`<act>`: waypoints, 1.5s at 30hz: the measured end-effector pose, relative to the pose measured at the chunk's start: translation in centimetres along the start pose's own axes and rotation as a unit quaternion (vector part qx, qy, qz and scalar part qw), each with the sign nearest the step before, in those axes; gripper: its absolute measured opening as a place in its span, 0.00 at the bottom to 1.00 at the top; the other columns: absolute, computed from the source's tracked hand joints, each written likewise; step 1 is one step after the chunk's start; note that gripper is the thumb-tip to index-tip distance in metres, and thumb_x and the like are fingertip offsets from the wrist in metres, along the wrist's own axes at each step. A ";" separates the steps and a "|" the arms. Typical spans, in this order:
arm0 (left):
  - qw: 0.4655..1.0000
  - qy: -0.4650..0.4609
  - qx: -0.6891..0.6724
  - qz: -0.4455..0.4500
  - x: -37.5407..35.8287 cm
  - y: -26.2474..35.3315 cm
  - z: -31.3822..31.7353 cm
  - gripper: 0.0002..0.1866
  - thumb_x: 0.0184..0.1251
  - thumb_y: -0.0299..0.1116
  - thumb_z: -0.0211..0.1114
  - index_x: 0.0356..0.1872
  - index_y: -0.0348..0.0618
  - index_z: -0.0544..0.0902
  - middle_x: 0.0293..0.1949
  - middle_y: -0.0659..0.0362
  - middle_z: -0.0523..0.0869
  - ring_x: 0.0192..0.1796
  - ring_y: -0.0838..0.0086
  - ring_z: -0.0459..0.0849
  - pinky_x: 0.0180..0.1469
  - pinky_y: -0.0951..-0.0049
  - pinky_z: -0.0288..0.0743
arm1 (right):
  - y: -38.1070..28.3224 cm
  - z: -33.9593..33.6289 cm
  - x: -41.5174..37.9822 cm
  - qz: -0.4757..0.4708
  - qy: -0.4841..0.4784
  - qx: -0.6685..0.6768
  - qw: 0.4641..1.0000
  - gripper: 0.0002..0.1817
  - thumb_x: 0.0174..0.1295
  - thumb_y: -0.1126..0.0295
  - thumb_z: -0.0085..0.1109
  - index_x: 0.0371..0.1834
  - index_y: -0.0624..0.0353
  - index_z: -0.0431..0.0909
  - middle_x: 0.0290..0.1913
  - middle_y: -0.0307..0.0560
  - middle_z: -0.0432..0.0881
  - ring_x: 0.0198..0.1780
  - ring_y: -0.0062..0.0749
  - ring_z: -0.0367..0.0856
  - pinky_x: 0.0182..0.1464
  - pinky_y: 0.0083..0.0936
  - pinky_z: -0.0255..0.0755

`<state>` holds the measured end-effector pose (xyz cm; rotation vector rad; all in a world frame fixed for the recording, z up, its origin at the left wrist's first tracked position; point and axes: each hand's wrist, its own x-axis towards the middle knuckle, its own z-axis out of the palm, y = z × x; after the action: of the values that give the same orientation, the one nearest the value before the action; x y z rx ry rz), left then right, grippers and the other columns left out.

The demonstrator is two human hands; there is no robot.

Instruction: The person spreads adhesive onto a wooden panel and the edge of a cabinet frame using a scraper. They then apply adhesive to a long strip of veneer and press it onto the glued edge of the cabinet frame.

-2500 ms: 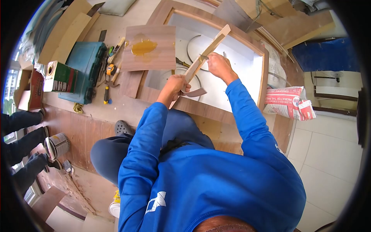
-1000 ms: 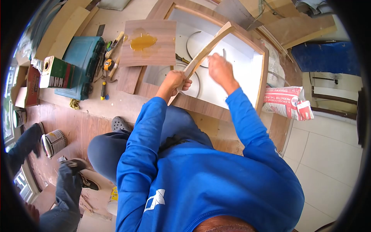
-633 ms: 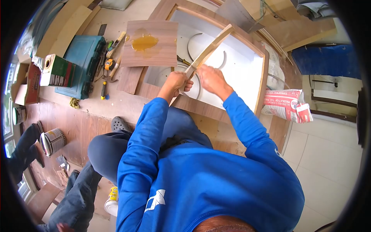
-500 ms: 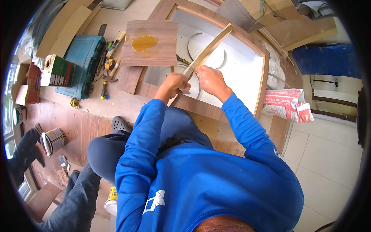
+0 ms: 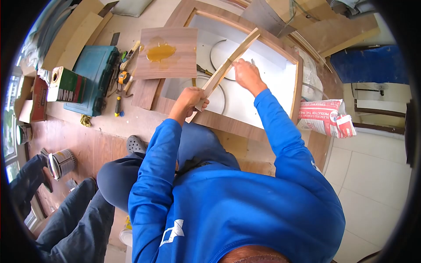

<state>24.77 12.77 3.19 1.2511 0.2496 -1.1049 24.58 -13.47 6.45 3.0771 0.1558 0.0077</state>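
The left hand (image 5: 193, 98) grasps the lower end of a long, narrow, pale wooden strip (image 5: 221, 74), seemingly to steady it while its far length slants clear over an open wood-grain box with a white interior (image 5: 232, 120). The right hand (image 5: 249, 76) is curled against the strip's middle; its fingers hide whether it pinches anything, so I cannot tell. A square wood-grain board (image 5: 184, 65) carrying an amber, glossy puddle (image 5: 161, 52) lies overlapping the box's left edge, presumably for easy reach. Beside it, an orange-and-black tape measure (image 5: 123, 78) and a yellow-and-black screwdriver (image 5: 118, 105) lie near a flat teal plastic case (image 5: 90, 81), on a dusty, light-brown surface (image 5: 144, 117). Beyond are reddish-brown floorboards (image 5: 96, 144), dark-trousered legs of people nearby (image 5: 83, 219), pale floor tiles (image 5: 368, 175) and a red-and-white cement bag (image 5: 326, 117).
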 end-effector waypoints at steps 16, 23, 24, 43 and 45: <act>1.000 -0.007 0.008 0.013 0.3 -0.2 -0.1 0.13 0.74 0.28 0.56 0.53 0.30 0.78 0.32 0.51 0.85 0.26 0.71 0.82 0.25 0.70 0.79 | 4.9 -1.4 4.5 0.092 0.075 -0.027 0.992 0.12 0.67 0.70 0.52 0.46 0.58 0.85 0.46 0.56 0.84 0.48 0.57 0.85 0.50 0.50 0.79; 1.000 0.001 -0.008 0.011 0.3 -0.5 -0.3 0.13 0.75 0.28 0.56 0.53 0.30 0.79 0.32 0.51 0.85 0.26 0.71 0.82 0.26 0.70 0.79 | 0.2 0.3 1.7 0.039 -0.027 -0.018 0.999 0.10 0.67 0.71 0.51 0.41 0.61 0.83 0.44 0.57 0.84 0.47 0.57 0.85 0.49 0.52 0.79; 1.000 0.003 -0.009 0.013 0.4 -0.5 -0.3 0.13 0.75 0.28 0.56 0.53 0.30 0.79 0.32 0.51 0.85 0.26 0.71 0.82 0.26 0.70 0.79 | -1.2 0.3 0.6 0.014 -0.016 0.008 1.000 0.10 0.65 0.72 0.52 0.40 0.62 0.83 0.42 0.57 0.83 0.44 0.56 0.85 0.46 0.51 0.79; 0.999 0.009 0.027 -0.017 -0.8 -1.0 -1.8 0.11 0.69 0.28 0.62 0.47 0.30 0.81 0.30 0.52 0.87 0.23 0.72 0.85 0.23 0.70 0.82 | -12.2 -5.1 10.7 -0.228 0.092 0.079 0.966 0.11 0.68 0.71 0.56 0.49 0.56 0.86 0.39 0.50 0.79 0.46 0.48 0.80 0.49 0.44 0.75; 1.000 0.004 0.019 -0.007 -1.0 -1.0 -2.1 0.11 0.69 0.28 0.62 0.47 0.30 0.81 0.30 0.51 0.87 0.23 0.72 0.85 0.23 0.70 0.82 | -12.6 -2.7 12.0 -0.236 0.060 0.040 0.969 0.12 0.69 0.70 0.55 0.50 0.55 0.86 0.40 0.49 0.80 0.47 0.48 0.80 0.50 0.45 0.75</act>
<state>24.32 15.11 2.48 1.2887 0.2446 -1.1207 35.24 0.39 8.42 3.0306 0.9061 0.1685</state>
